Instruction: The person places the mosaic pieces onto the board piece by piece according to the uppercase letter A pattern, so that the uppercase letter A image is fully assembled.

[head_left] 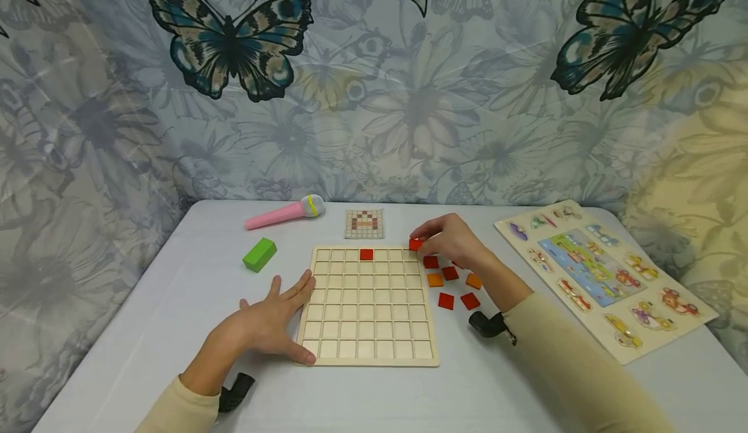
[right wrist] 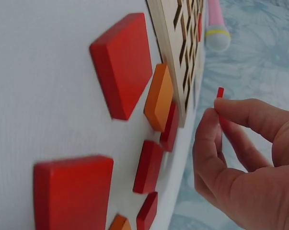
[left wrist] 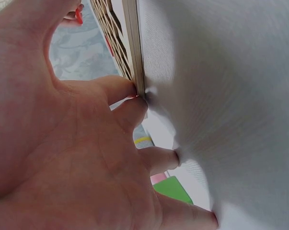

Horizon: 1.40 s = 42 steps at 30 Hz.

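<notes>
Pinching a red tile [head_left: 415,244] between thumb and fingers, the right hand [head_left: 452,243] is right there at the far right corner of the wooden grid board [head_left: 374,361]! Over on the board's left edge, the left hand [head_left: 269,322] touches it with fingers spread. One red square [head_left: 366,254] sits in the board's far row; loose red pieces [head_left: 446,300] and orange pieces [head_left: 435,280] lie to its right, a pattern card [head_left: 364,224] just beyond it.

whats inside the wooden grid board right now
One red tile sits in the top row of the wooden grid board, fourth from the left; the other visible cells look bare. The left hand covers parts of its left edge, and whatever lies beneath is hidden.
</notes>
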### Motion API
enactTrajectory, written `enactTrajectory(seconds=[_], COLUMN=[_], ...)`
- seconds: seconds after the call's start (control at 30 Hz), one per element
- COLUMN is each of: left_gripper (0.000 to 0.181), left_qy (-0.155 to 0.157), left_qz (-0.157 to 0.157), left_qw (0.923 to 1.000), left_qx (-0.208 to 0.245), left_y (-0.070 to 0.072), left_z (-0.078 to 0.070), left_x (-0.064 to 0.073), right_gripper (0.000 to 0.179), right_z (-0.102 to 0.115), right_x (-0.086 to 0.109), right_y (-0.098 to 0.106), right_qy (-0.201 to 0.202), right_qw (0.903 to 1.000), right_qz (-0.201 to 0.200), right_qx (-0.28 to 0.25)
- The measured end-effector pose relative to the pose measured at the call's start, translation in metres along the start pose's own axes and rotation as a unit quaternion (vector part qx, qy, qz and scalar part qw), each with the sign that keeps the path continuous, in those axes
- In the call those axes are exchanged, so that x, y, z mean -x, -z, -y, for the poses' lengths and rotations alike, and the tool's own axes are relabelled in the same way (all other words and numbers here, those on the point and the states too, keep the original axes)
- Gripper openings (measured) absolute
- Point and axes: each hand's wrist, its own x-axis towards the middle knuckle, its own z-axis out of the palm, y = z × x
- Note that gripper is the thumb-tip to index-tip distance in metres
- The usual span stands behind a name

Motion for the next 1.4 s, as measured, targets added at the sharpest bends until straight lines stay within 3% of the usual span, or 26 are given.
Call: enactTrajectory(seconds=[0.53, 0.83, 1.07, 1.4], left_gripper=[0.136, 0.135, 0.135, 0.135], left_qy=[0.000, -0.002, 0.002, 0.008], left_qz=[0.005, 0.002, 0.013, 0.012], left_qw=[1.0000, 0.9998, 0.9998, 0.9998], left_qx=[-0.008, -0.022, -0.017, -0.014], left_y=[-0.005, 0.007, 0.003, 0.001], left_z=[0.001, 0.005, 0.005, 0.003], left_x=[0.002, -0.011, -0.012, -0.012], right_gripper=[0.025, 0.028, 0.028, 0.027], right_z=[0.004, 0.018, 0.015, 0.016], right_x=[0.002, -0.008, -0.007, -0.005], right_y=[-0.017, -0.015, -0.023, -0.034], right_qy=[-0.012, -0.005, -0.013, 0.010], right_qw=[0.9997, 0.9995, 0.9989, 0.9985], right_qz=[0.021, 0.030, 0.044, 0.054], right_qx=[0.005, 0.007, 0.000, 0.006])
